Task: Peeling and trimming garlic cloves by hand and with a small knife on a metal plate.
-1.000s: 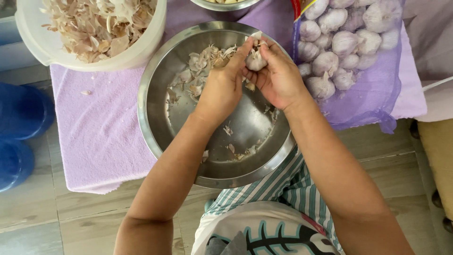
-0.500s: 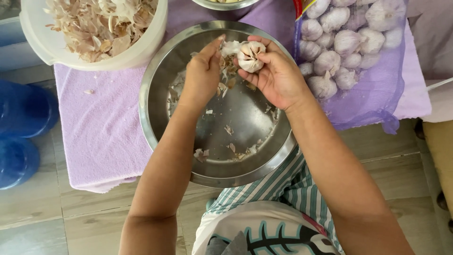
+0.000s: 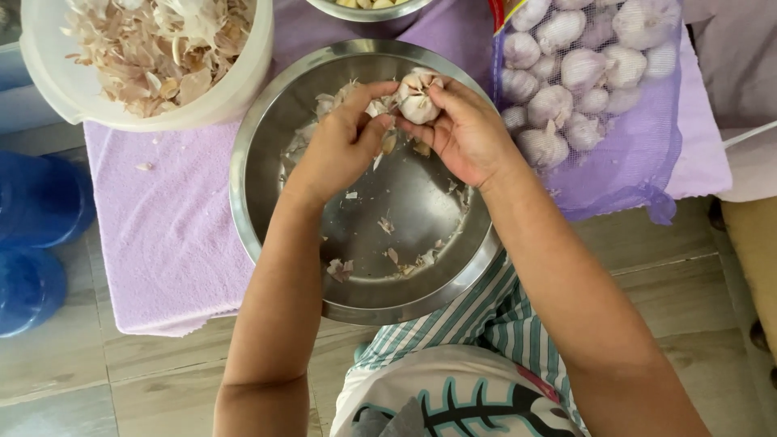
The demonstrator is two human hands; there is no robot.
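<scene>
My right hand (image 3: 465, 133) holds a white garlic bulb (image 3: 418, 101) over the far side of a steel bowl (image 3: 267, 121). My left hand (image 3: 340, 146) pinches the bulb's papery skin from the left with thumb and fingers. Loose skins and scraps (image 3: 405, 259) lie on the bowl's bottom and against its far wall. The bowl rests on a lilac towel (image 3: 170, 235).
A white tub (image 3: 235, 89) full of garlic peelings stands at top left. A purple mesh bag (image 3: 615, 174) of whole garlic bulbs lies at top right. A second steel bowl's rim (image 3: 368, 10) shows at the top. Blue containers (image 3: 36, 202) stand at left on the tiled floor.
My left hand pulled a strip of skin off to the left and has come back onto the bulb. The bulb shifted slightly in my right hand.
</scene>
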